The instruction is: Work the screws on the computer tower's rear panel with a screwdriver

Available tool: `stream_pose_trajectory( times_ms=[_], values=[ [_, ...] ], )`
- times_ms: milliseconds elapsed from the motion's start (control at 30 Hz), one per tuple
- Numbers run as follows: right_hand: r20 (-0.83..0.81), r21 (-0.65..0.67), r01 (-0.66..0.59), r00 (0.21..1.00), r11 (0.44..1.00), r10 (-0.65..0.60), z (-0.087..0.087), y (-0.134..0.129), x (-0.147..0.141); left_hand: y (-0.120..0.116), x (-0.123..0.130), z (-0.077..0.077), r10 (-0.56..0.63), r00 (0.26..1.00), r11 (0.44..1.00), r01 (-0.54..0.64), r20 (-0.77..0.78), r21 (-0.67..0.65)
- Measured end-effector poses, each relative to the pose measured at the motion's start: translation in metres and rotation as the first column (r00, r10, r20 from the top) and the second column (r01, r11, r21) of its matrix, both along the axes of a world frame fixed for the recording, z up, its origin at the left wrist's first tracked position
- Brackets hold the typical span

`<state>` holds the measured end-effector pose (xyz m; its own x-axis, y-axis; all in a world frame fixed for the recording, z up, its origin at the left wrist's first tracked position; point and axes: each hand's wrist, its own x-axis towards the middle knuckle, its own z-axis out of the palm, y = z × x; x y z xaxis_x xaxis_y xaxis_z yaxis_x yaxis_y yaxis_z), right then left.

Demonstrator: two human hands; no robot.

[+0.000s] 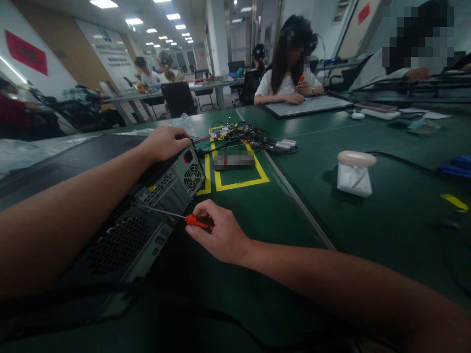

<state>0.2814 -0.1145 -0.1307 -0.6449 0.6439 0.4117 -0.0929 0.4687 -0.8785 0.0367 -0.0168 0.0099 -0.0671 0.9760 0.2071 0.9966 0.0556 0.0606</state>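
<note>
A black and grey computer case [171,184] lies on the table at the left, its rear panel facing right, with a fan grille and power socket showing. My left hand [165,142] is on its upper side near the rear edge, fingers bent against it. In my right hand [222,233] is a screwdriver [193,220] with a red handle, pinched between thumb and fingers. Its metal shaft points left at the rear panel. The tip meets the area near the slot covers, but whether it sits in a screw is too dark to tell.
Behind the case lie tangled cables [243,133] and a blurred-out box [234,160] within yellow tape [243,186]. A white object with a pinkish oval top [355,174] stands at right. Across the table, a person [290,73] works over a grey mat [309,105].
</note>
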Motion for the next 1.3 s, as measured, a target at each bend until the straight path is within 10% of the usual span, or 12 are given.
stream_pose_trajectory(
  times_ms=[1300],
  values=[
    [0.005, -0.006, 0.003, 1.0, 1.0, -0.003, 0.006, -0.001, 0.003, -0.005, 0.007, 0.004, 0.032, 0.999, 0.999, -0.032, 0.001, -0.005]
  ],
)
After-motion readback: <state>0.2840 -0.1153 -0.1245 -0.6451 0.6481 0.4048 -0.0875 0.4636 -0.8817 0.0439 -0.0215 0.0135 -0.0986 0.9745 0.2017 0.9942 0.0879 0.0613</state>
